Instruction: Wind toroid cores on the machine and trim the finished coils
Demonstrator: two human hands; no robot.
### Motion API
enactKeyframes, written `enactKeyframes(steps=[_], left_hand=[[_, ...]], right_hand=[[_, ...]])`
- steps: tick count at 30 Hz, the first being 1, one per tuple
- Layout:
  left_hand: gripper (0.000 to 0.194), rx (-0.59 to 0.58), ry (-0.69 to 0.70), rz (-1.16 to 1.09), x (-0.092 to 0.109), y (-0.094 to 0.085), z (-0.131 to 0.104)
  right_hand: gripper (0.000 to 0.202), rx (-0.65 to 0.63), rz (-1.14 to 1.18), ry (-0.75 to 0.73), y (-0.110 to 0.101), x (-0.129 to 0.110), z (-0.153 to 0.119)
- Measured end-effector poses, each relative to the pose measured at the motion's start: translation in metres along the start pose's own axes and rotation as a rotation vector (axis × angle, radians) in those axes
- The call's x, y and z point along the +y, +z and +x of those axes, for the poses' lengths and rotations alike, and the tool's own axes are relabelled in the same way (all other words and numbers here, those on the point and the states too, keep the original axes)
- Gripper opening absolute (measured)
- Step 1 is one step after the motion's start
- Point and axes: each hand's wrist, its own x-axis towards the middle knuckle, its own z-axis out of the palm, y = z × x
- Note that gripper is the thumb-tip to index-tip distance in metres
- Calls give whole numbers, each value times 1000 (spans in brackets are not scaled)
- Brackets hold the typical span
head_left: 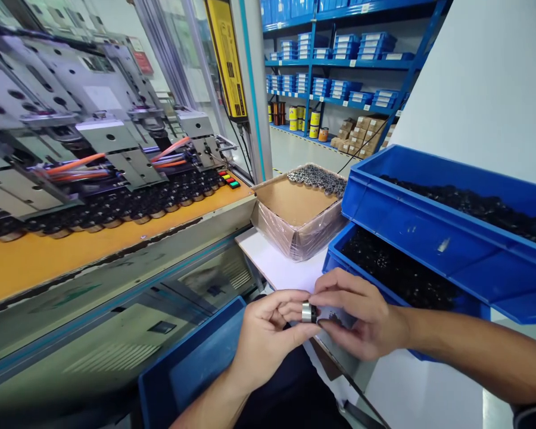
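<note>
In front of my lap, my left hand (268, 336) pinches a small round part between thumb and fingers. The part is a short silvery metal cylinder (307, 312) with a black end (314, 313) facing right. My right hand (361, 313) is curled in from the other side, its thumb and fingertips close around the black end. How firmly the right fingertips press on it is partly hidden.
A plastic-lined carton (290, 232) holds metal rings at its back. Two stacked blue bins (429, 208) with black parts stand at right. Left is a machine bench (116, 238) lined with black-and-metal parts. Below sits a blue tub (196, 357); shelves (339, 62) stand behind.
</note>
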Motion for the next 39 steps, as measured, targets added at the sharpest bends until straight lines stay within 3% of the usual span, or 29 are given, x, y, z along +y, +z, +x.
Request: enactKeyframes(steps=[5, 11, 21, 39], left_hand=[[35, 15, -8, 6, 3, -2, 0], [35, 8, -1, -47, 3, -1, -1], [35, -45, 14, -111, 4, -1, -1], [39, -29, -26, -97, 3, -3, -1]], right_hand=[[36, -4, -197, -99, 1, 4, -1], [27, 3, -251, -141, 1, 2, -1], [26, 23, -243, -139, 3, 2, -2], [15, 23, -236, -208, 2, 1, 0]])
